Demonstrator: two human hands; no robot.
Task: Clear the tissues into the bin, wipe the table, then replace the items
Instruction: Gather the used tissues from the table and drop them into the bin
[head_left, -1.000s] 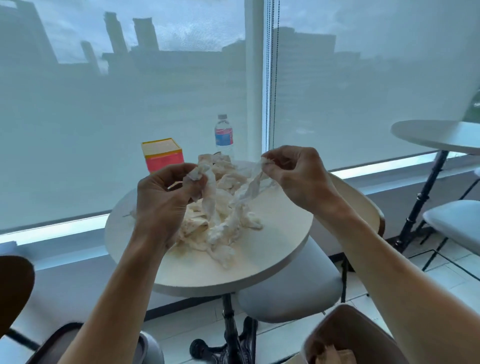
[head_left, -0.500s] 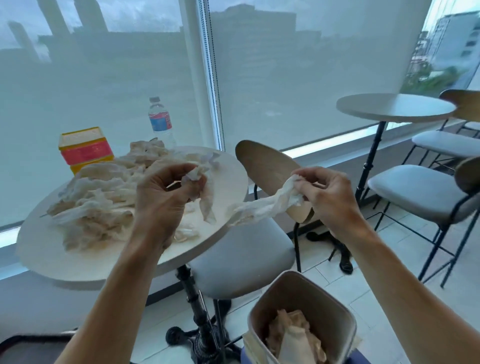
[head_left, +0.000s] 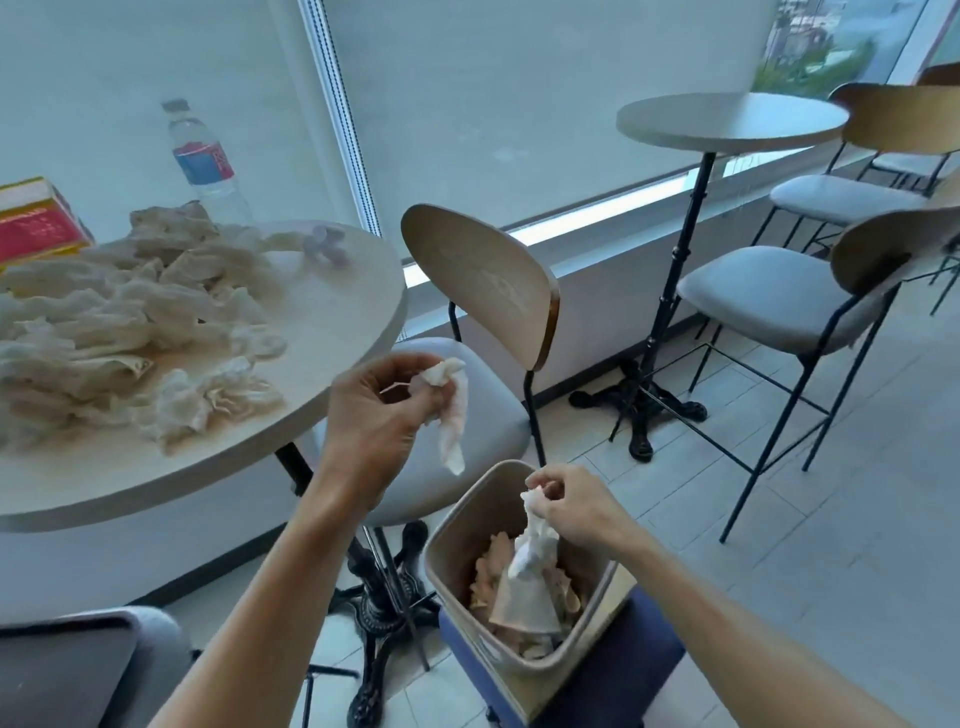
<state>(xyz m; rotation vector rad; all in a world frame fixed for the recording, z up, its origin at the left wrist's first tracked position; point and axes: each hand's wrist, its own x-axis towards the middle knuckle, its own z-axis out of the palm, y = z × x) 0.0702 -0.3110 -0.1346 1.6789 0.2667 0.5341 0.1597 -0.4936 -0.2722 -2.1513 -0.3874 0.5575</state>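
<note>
While most of the tissue pile (head_left: 119, 322) remains heaped on the round table (head_left: 332, 332), the view has swung toward the bin (head_left: 524, 587) since a moment ago. Moving off the tabletop, the right hand (head_left: 576, 506) now pinches a tissue (head_left: 532, 545) dangling inside the bin's mouth, ready to drop. Beside the table edge, the left hand (head_left: 374, 415) grips another tissue (head_left: 449, 410); clearing has barely begun.

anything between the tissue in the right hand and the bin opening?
Nothing visible. The right hand pinches its tissue directly over the open bin, the tissue hanging into the mouth above tissues already inside. No lid is in view.
</note>
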